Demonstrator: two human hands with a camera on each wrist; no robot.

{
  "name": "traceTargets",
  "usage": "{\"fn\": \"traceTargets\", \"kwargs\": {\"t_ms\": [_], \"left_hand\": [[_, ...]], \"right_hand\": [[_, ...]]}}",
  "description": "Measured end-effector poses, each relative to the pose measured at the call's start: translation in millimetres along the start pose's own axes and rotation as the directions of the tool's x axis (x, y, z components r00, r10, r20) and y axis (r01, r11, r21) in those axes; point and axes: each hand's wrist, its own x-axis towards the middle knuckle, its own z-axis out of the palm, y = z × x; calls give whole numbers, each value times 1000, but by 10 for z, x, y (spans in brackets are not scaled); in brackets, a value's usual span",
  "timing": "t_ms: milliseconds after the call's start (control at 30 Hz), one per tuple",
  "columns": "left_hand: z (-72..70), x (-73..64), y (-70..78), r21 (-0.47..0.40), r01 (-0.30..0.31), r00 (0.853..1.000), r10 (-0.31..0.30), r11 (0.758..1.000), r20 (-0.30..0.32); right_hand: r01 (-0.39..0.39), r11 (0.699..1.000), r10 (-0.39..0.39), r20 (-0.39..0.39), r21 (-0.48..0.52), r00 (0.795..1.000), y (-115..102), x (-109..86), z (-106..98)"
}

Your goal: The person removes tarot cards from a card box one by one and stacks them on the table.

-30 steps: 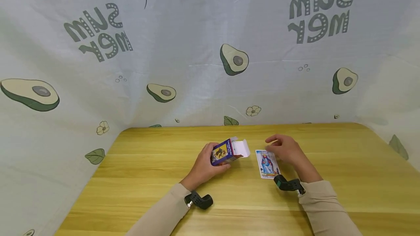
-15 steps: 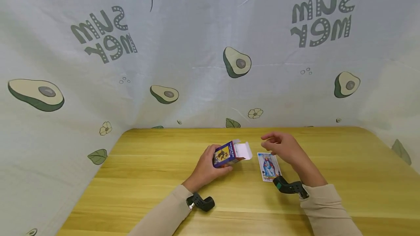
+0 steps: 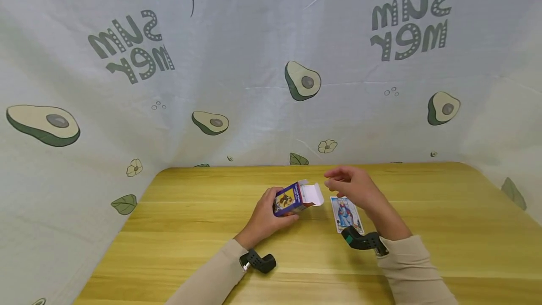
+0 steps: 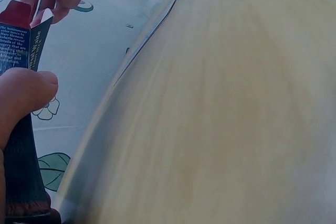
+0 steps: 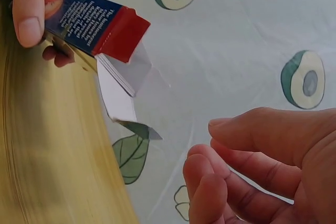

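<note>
Atop the table (image 3: 178,220), before avocado-print cloth (image 3: 250,55), a card (image 3: 344,214) is lying part-hidden by a wrist camera (image 3: 356,239); left hand (image 3: 267,215) is gripping a box (image 3: 292,199), right hand (image 3: 356,189) hanging half-curled.

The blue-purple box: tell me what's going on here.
A person's left grip holds an open, blue-purple rectangular cardboard box. The right grip is raised near the box's open end, with nothing visible in it. A white-bordered rectangular printed card lies picture side up on the yellow-brown wood-grain table, outside the box.
</note>
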Motion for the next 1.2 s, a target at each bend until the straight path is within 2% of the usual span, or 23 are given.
{"fn": "traceTargets", "kwargs": {"t_ms": [233, 700, 933, 1200], "left_hand": [[-2, -5, -15, 13, 11, 1000, -11, 1000, -5], [-14, -21, -1, 40, 6, 1000, -5, 999, -6], [3, 3, -18, 38, -21, 1000, 21, 999, -13], [4, 0, -12, 26, -9, 1000, 10, 1000, -6]], "right_hand": [[38, 999, -38, 8, 21, 999, -43, 30, 110], [-5, 1000, 5, 28, 15, 1000, -52, 50, 252], [-6, 1000, 6, 36, -8, 999, -54, 54, 304], [-5, 997, 7, 34, -76, 999, -48, 43, 376]]}}
